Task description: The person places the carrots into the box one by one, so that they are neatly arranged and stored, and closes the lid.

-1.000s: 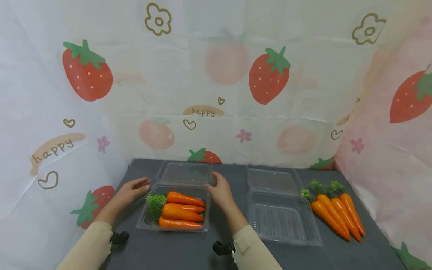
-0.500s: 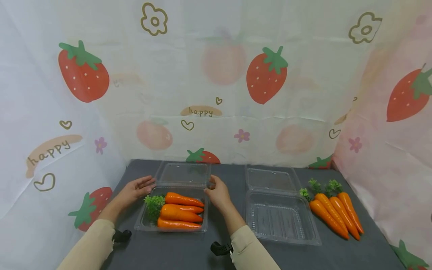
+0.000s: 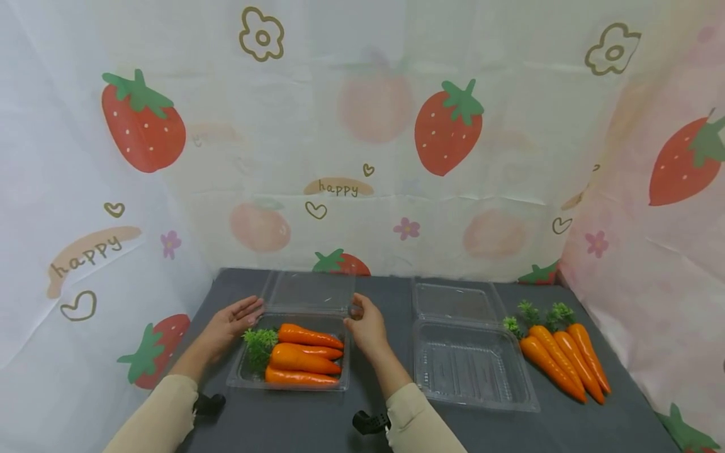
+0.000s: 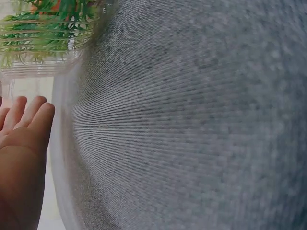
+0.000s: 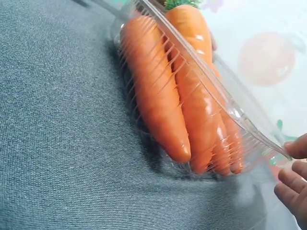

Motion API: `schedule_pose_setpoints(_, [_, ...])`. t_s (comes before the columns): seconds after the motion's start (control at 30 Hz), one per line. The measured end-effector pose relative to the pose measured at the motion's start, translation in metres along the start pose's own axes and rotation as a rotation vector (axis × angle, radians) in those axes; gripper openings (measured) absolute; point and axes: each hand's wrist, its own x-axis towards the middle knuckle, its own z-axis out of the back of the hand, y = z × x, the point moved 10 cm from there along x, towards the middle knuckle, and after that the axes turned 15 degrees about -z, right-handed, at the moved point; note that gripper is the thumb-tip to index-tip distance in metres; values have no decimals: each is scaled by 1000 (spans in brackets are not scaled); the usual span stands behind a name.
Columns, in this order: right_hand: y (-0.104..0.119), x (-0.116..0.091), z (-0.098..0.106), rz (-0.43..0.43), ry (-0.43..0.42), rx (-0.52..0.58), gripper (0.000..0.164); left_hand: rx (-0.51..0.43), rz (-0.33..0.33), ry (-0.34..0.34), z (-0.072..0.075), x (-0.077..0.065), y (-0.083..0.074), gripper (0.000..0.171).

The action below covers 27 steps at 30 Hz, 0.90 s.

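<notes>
A clear plastic box (image 3: 240, 382) lies with several orange carrots (image 3: 303, 358) in it, their green tops to the left. Its hinged lid (image 3: 308, 292) is folded back behind it. My left hand (image 3: 229, 324) is at the lid's left side, near the hinge, fingers extended; in the left wrist view these fingers (image 4: 41, 120) lie below the green tops. At the right side, my right hand (image 3: 369, 327) pinches the edge near the hinge corner. The right wrist view has the thumb (image 5: 296, 147) on the rim and the other fingers below.
A second clear box (image 3: 476, 402), its lid folded back, stands to the right with nothing in it. Several more carrots (image 3: 566, 365) lie beside it on the grey cloth (image 3: 283, 421). A strawberry-print curtain (image 3: 362, 145) encloses the back and sides.
My left hand has moved right, up to the lid's left side. The right hand's fingers have closed in on the right edge. The lid appears tilted up slightly.
</notes>
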Motion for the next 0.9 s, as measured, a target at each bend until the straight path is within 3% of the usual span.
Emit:
schedule_pose_setpoints(0.47, [4, -6, 3, 68, -31, 48, 70, -34, -43, -67, 1, -2, -3, 65])
schedule_pose_setpoints(0.7, [5, -7, 4, 82, -35, 38, 74, -14, -61, -64, 2, -3, -2, 62])
schedule_pose_setpoints(0.9, [8, -8, 6, 121, -58, 37, 66, -42, -94, -83, 3, -2, -2, 61])
